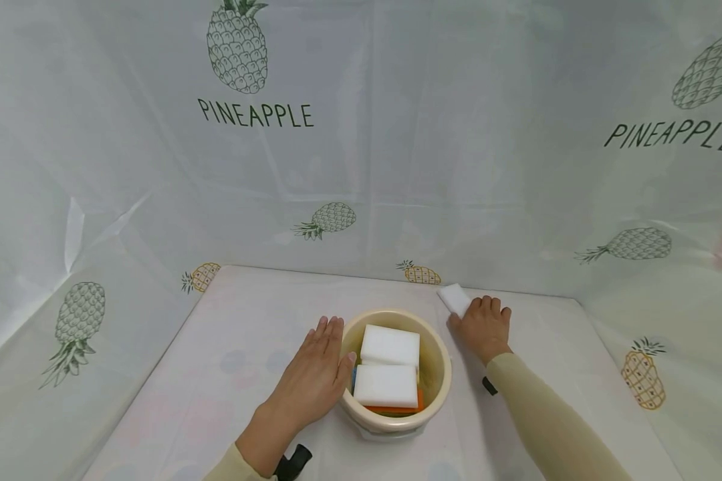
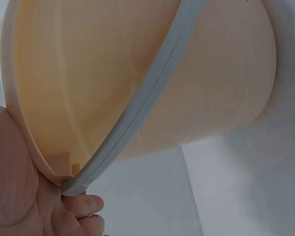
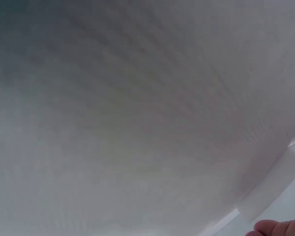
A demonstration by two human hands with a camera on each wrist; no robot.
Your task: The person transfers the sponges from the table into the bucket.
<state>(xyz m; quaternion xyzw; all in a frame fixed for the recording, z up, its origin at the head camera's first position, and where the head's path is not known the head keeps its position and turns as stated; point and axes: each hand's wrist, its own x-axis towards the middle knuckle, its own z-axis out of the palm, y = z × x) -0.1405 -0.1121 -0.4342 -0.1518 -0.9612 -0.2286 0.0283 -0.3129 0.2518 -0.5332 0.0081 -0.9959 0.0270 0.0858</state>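
A cream bucket (image 1: 439,371) stands upright, holding white sponge blocks (image 1: 388,386) stacked over an orange piece (image 1: 391,409). My left hand (image 1: 313,374) rests against the left of its rim, fingers straight and together, the thumb near the rim's edge. The left wrist view has the bucket's side (image 2: 226,73), its grey handle (image 2: 132,108) and part of that hand. Right of the bucket, near the back edge, my right hand (image 1: 484,327) pinches the corner of a white sponge block (image 1: 454,299). In the right wrist view only fingertips (image 3: 280,227) appear beside the block (image 3: 270,189).
The table (image 1: 265,300) has a pale cover, and a pineapple-print sheet (image 1: 457,133) hangs behind it and at both sides. Black straps (image 1: 295,461) are at the wrists. Blue shows under the blocks at the bucket's left.
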